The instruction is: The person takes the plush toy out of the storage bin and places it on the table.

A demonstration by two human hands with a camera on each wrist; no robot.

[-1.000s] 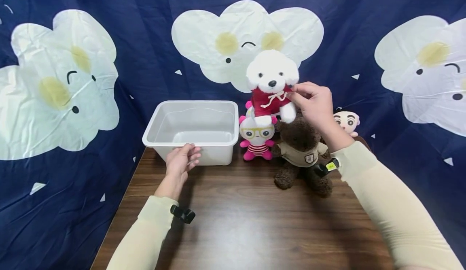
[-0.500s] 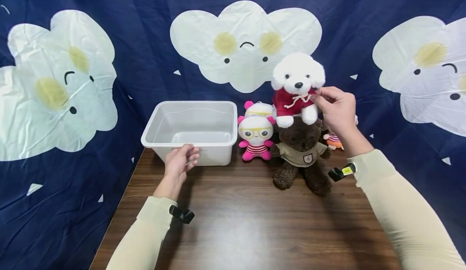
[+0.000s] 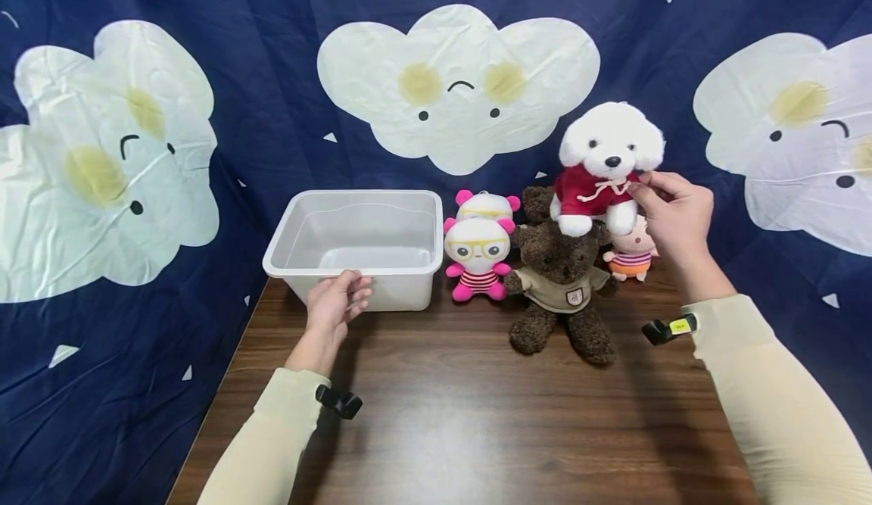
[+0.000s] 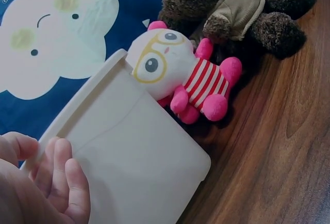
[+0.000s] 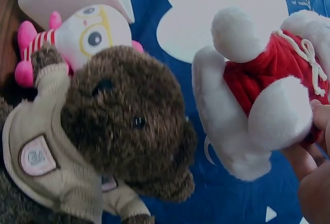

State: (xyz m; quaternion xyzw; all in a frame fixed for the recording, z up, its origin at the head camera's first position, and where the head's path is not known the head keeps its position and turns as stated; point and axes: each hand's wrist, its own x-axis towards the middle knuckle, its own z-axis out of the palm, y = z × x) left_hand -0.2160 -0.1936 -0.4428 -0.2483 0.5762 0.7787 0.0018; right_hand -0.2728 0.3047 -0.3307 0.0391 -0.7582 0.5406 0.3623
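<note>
A white plush dog (image 3: 609, 138) in a red top with a white drawstring bow is held up above a brown teddy bear (image 3: 559, 263). My right hand (image 3: 681, 213) pinches the side of its top between thumb and fingers; the dog's hind parts hang below in the right wrist view. On the left, my left hand (image 3: 334, 304) grips the front rim of a light grey plastic bin (image 3: 402, 291). In the left wrist view the thumb (image 4: 20, 145) lies at the rim and the fingers (image 4: 64, 172) curl against the outer wall. The bin's visible floor is bare.
Right of the bin sits a pink-and-white panda plush (image 3: 478, 251) with yellow glasses, another panda (image 3: 485, 204) close behind it. A second brown bear (image 3: 537, 204) and a striped-shirt doll (image 3: 630, 255) stand behind the teddy. Blue curtain (image 3: 272, 111) surrounds the wooden table (image 3: 436, 414).
My right hand has carried the white plush dog rightward, from above the pandas to above the teddy bear's right side. The left hand and the bin have stayed put.
</note>
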